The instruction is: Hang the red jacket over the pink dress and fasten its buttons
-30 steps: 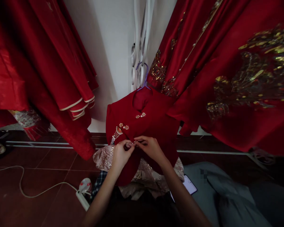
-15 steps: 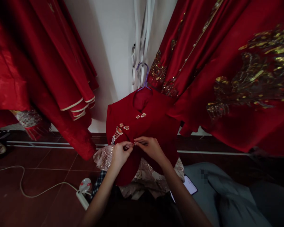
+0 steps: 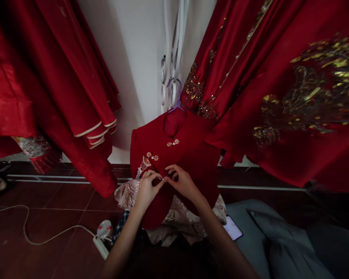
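Head view: left hand (image 3: 147, 188) and right hand (image 3: 182, 182) meet fingertips at small pearl clasp (image 3: 162, 178), low on front of short dark-red jacket (image 3: 192, 155) hanging from purple wire hanger (image 3: 177, 99). Both grips pinched shut on clasp. Versus half second ago: hands slightly higher, right fingers curled in closer. Gold-embroidered red gown (image 3: 279, 108) touches jacket's right edge. Red satin skirts (image 3: 61, 77) well apart on left. Open dark tiled floor (image 3: 61, 201) lower left.

Left of the short red jacket (image 3: 192, 153), bare white wall (image 3: 133, 58) leaves a gap before hanging red satin robes (image 3: 75, 89). Right of it a gold-embroidered red gown (image 3: 279, 155) crowds close; below-left lies a white power strip (image 3: 101, 247).
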### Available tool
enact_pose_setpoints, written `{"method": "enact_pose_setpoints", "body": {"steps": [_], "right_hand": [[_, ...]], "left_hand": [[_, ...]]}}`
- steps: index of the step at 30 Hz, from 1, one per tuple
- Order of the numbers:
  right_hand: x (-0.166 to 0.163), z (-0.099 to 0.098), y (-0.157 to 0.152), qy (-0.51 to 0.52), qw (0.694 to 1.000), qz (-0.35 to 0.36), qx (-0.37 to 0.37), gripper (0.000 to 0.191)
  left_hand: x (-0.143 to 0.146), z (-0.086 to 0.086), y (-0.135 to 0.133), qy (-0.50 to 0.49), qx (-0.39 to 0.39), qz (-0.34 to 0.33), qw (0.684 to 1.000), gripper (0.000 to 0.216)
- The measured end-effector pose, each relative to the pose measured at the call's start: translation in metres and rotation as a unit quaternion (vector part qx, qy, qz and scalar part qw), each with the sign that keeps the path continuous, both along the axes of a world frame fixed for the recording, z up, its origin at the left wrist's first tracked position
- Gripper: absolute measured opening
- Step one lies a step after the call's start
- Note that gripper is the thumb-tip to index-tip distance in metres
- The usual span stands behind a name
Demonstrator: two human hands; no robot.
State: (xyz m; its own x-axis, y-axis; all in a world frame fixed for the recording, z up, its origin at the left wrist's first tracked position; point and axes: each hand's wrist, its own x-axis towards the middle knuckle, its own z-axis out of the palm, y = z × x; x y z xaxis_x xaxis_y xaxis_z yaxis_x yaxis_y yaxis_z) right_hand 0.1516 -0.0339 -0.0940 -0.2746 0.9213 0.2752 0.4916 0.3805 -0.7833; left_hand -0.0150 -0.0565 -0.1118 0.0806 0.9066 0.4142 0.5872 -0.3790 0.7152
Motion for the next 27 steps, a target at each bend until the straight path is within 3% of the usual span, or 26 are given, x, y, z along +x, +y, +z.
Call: {"method": "enact_pose_setpoints", "body": {"steps": [9,14,20,27], "right_hand": [[0.016,0.036,-0.009,0.079,0.995,-0.054,0.031,0.019],[0.021,0.045,-0.012,0.108,0.988,-0.098,0.043,0.022],[0.017,0.044,-0.016,0.035,0.999,-0.02,0.031,0.021],[0.01,0.018,-0.01,0.002,0.997,0.043,-0.06,0.028]], "left_hand": [[-0.003,-0.002,-0.006,-0.041,0.001,-0.012,0.999,0.016],[-0.007,-0.001,-0.006,-0.034,0.022,0.008,0.999,0.023],[-0.009,0.002,-0.008,-0.014,0.026,0.0,1.0,0.019],[-0.007,0.002,-0.007,0.014,0.016,-0.008,1.0,0.012]]}}
